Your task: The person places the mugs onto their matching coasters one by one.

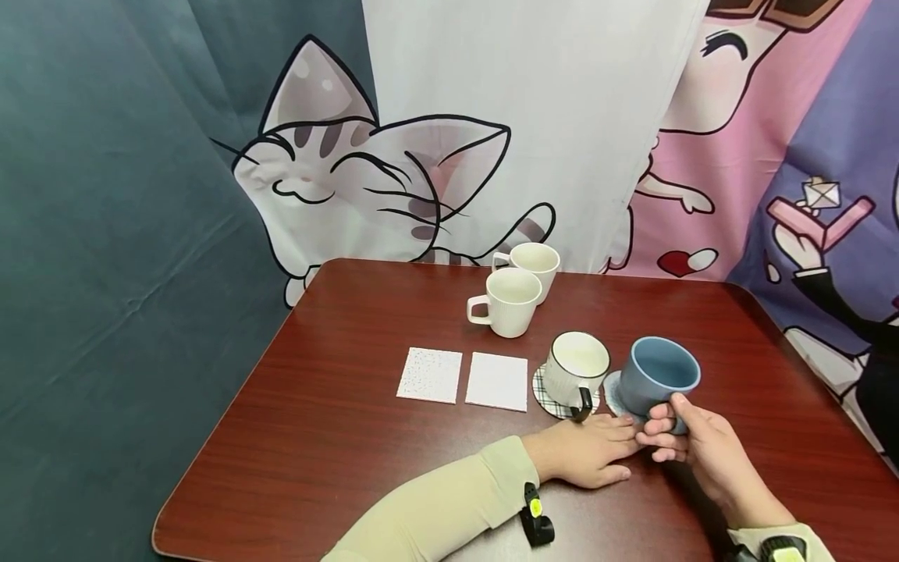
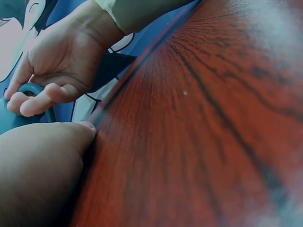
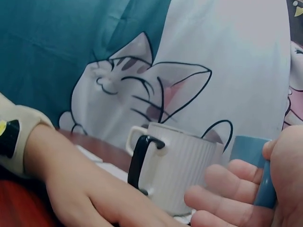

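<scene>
On reddish wood (image 1: 316, 421) the left hand (image 1: 588, 451) lies flat, right hand (image 1: 708, 451) pinching a plain blue mug (image 1: 652, 381).

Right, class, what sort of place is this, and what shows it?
Probably an indoor space arranged as a tabletop set-up, though the wider room is out of view. A cartoon-printed cloth hangs behind a red-brown table, and a black-handled mug stands there on a round coaster.

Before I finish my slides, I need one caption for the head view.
Right hand holds the blue mug; left hand lies palm-down on the table.
</scene>
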The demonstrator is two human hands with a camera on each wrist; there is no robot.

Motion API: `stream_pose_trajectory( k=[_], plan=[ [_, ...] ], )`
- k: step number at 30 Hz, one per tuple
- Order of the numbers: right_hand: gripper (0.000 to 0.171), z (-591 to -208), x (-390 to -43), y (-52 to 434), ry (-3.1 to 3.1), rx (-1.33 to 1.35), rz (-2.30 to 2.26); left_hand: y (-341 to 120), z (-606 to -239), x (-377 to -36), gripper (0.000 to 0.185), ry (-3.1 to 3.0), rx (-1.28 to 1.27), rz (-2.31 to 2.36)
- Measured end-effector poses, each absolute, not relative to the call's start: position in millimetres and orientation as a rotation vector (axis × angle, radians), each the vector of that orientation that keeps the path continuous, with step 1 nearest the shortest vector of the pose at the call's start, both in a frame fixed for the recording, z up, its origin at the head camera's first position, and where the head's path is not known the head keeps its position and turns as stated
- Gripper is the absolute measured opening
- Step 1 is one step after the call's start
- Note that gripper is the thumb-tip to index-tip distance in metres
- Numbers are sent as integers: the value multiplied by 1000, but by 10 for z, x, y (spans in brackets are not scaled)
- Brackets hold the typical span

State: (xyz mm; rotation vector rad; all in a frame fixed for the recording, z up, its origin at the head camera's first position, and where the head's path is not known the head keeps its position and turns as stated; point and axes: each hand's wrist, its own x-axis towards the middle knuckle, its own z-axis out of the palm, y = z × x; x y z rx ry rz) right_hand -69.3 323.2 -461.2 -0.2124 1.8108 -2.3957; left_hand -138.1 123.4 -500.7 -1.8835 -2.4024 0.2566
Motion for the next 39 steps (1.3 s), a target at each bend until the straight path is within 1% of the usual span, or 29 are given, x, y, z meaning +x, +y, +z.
stream_pose_trajectory(
  k=[10,39],
  plan=[
    [43,-4615,-678,3087,1876,-31,-2463,1234,-5032,-1387,59,-2428,-1868,259],
    [43,-4629,-652,3040,1976,85,-2462,1223,-5018,-1359,58,-2419,-1875,236]
  ],
)
